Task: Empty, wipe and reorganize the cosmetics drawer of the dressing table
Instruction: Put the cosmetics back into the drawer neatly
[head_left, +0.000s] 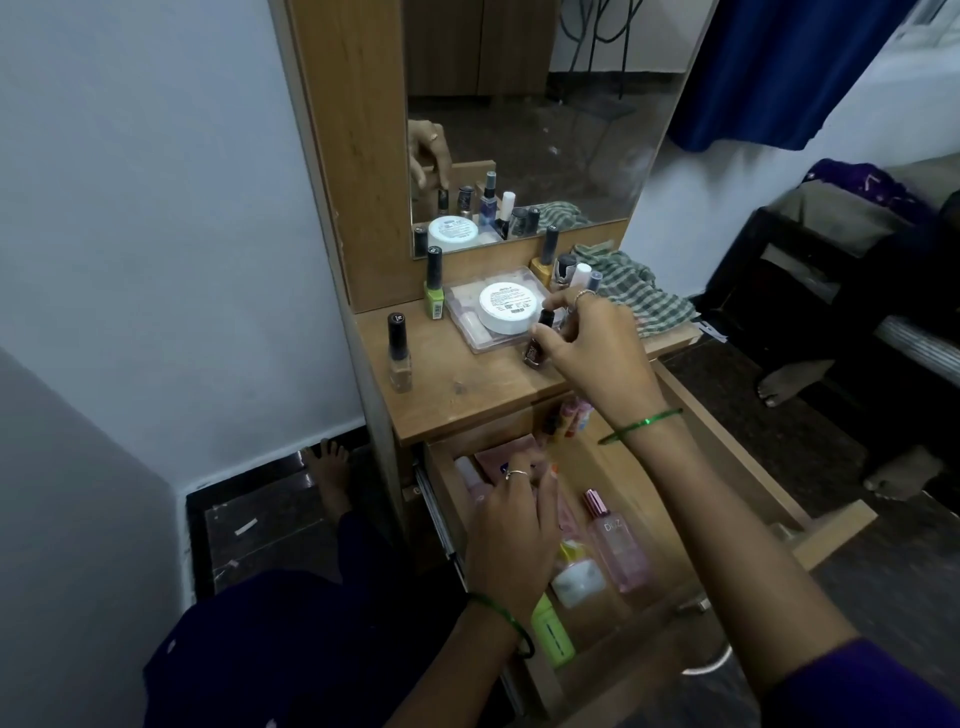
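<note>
Our right hand (592, 348) is over the counter (467, 395), its fingers (553, 332) pinching the black cap of a dark brown polish bottle (535, 348), which tilts with its base at the counter just beside the clear box (470, 306). A white jar (509, 307) sits on that box. A green bottle (434, 291) stands left of the box, a beige bottle (399, 353) nearer the counter's left edge, and more bottles (563, 262) cluster behind our right hand, next to a checked cloth (639, 291).

Our left hand (514, 530) reaches into the open drawer (737, 457) below; its fingers curl down among the pink packets (501, 457), but we cannot tell whether they hold anything. A pink perfume bottle (618, 545), a white tube (576, 577) and a lime tube (553, 631) lie in the drawer.
</note>
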